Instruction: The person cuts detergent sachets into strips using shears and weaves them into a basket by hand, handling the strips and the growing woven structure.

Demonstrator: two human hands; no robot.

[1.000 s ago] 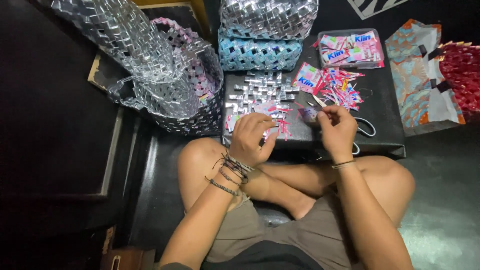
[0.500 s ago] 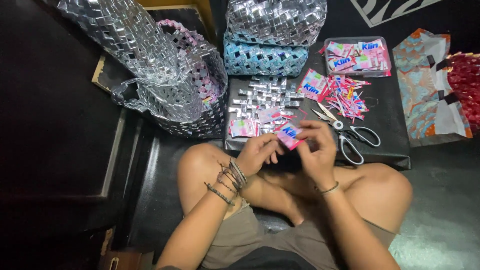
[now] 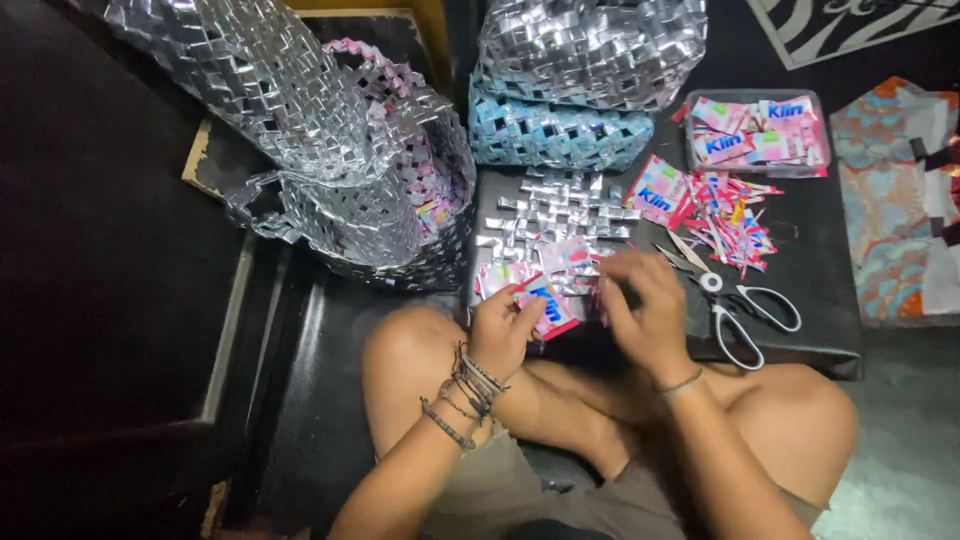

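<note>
Pinching a pink wrapper (image 3: 548,308) with left hand (image 3: 503,330) at frame middle, right hand (image 3: 650,315) fingers bent beside it for folding, scissors (image 3: 735,305) close.

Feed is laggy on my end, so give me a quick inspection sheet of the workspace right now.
Surface: low black table, mostly covered.
Job's things: pink wrapper pinched in left hand; silver woven mat under the hands.
Clutter: scissors, open; pile of wrapper strips; clear tray of wrappers.
Grippers: right hand blurred, at the wrapper's edge; grip unclear.
Cables: nothing seen.
Surroundings: silver woven baskets, blue woven bag, patterned cloth, dark floor.
</note>
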